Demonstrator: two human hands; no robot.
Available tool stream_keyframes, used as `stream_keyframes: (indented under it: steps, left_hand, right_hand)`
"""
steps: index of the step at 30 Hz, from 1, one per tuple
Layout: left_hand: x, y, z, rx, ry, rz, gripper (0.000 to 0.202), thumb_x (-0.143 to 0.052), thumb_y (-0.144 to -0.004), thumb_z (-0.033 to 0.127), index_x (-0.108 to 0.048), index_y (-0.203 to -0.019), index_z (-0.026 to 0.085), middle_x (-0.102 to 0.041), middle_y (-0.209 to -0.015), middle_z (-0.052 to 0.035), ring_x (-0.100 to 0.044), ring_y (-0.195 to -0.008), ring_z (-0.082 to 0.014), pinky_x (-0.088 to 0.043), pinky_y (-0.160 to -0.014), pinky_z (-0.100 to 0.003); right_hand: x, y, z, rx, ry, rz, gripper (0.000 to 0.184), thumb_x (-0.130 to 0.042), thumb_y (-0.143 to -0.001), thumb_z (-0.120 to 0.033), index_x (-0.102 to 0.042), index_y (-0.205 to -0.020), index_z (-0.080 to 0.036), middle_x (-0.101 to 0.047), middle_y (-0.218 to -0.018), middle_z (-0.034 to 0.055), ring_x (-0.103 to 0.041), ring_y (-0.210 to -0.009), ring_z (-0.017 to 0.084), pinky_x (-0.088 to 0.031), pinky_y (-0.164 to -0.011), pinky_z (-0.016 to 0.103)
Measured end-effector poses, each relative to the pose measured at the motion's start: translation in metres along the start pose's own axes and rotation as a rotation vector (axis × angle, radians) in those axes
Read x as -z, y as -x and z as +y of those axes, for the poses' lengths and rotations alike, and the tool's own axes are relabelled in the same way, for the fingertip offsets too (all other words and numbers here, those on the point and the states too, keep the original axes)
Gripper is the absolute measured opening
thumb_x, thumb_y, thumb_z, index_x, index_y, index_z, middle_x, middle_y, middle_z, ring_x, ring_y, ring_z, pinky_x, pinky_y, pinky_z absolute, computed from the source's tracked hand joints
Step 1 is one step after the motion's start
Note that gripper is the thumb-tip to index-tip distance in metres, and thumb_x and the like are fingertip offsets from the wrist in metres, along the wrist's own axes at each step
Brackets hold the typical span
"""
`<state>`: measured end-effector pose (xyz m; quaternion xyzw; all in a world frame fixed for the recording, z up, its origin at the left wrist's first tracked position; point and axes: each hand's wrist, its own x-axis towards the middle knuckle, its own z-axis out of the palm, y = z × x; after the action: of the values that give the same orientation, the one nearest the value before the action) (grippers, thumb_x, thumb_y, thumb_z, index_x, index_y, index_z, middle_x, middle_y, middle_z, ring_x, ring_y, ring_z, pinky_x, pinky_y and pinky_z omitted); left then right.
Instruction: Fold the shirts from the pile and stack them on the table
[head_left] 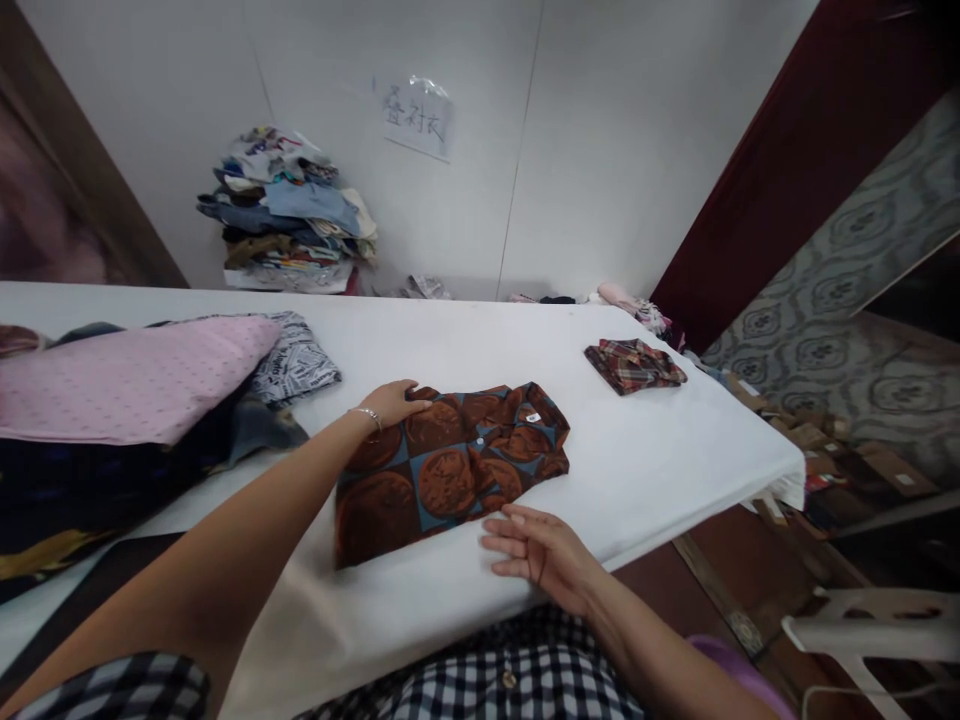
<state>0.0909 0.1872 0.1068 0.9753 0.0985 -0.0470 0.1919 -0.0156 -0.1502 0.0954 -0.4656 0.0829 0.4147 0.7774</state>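
Note:
A folded brown shirt with rust circles and blue patches (450, 465) lies on the white table (645, 470), collar end toward the right. My left hand (391, 402) rests flat on the shirt's far left edge, fingers together, a bracelet on the wrist. My right hand (536, 548) lies on the table just below the shirt's near edge, fingers stretched out and touching the cloth's border. Neither hand grips anything.
A small folded red plaid garment (634, 364) sits at the table's far right. A pile with pink dotted fabric (127, 380) and newsprint-pattern cloth (294, 356) fills the left. A stack of clothes (289, 212) stands against the wall. A white plastic chair (877, 620) is at lower right.

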Motion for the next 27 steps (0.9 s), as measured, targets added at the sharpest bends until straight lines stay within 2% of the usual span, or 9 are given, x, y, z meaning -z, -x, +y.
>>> stream_keyframes:
  steps: [7,12,17,20,23,27]
  left_hand:
    - [-0.002,-0.019,0.016,-0.057,-0.029,-0.077,0.071,-0.057,-0.070,0.056,-0.054,-0.128,0.015,-0.061,-0.127,-0.0130,-0.058,-0.113,-0.0261,-0.043,-0.094,-0.030]
    - [-0.003,-0.031,0.029,-0.085,-0.040,-0.161,0.052,-0.064,-0.065,0.051,-0.069,-0.105,0.019,-0.070,-0.110,-0.0097,-0.063,-0.098,-0.0241,-0.046,-0.081,-0.028]
    - [-0.003,-0.042,0.034,-0.078,-0.016,-0.218,0.046,-0.067,-0.060,0.051,-0.073,-0.094,0.020,-0.073,-0.098,-0.0082,-0.064,-0.088,-0.0227,-0.047,-0.074,-0.027]
    - [-0.001,-0.045,0.036,-0.087,0.016,-0.238,0.044,-0.068,-0.059,0.047,-0.072,-0.093,0.020,-0.073,-0.096,-0.0072,-0.064,-0.087,-0.0220,-0.046,-0.073,-0.026]
    - [0.001,-0.046,0.038,-0.091,0.059,-0.247,0.041,-0.067,-0.059,0.044,-0.072,-0.091,0.019,-0.072,-0.094,-0.0064,-0.063,-0.086,-0.0217,-0.045,-0.071,-0.026]
    - [0.002,-0.044,0.043,-0.095,0.141,-0.252,0.035,-0.066,-0.058,0.039,-0.070,-0.084,0.016,-0.071,-0.088,-0.0064,-0.062,-0.082,-0.0212,-0.045,-0.066,-0.027]
  right_hand:
    - [-0.017,-0.006,0.009,-0.024,-0.104,-0.016,0.041,-0.077,-0.071,-0.027,-0.056,-0.103,-0.014,-0.068,-0.108,0.0133,-0.066,-0.101,0.026,-0.056,-0.074,0.036]
    - [-0.031,-0.013,0.016,-0.025,-0.211,0.038,0.039,-0.080,-0.067,-0.026,-0.058,-0.097,-0.014,-0.071,-0.095,0.0100,-0.067,-0.099,0.026,-0.055,-0.079,0.037]
    - [-0.029,0.002,0.022,-0.002,-0.227,0.141,0.033,-0.076,-0.072,-0.028,-0.060,-0.095,-0.011,-0.068,-0.106,0.0141,-0.067,-0.097,0.024,-0.054,-0.082,0.035]
    - [-0.029,0.007,0.023,-0.003,-0.243,0.152,0.030,-0.074,-0.074,-0.028,-0.060,-0.095,-0.012,-0.068,-0.106,0.0135,-0.067,-0.097,0.023,-0.054,-0.084,0.036]
    - [-0.038,-0.005,0.023,-0.007,-0.277,0.130,0.029,-0.076,-0.073,-0.029,-0.060,-0.089,-0.013,-0.069,-0.094,0.0100,-0.067,-0.092,0.022,-0.054,-0.083,0.037]
    - [-0.059,-0.037,0.023,-0.007,-0.304,0.108,0.030,-0.077,-0.071,-0.030,-0.059,-0.087,-0.013,-0.068,-0.082,0.0061,-0.065,-0.071,0.015,-0.055,-0.074,0.031]
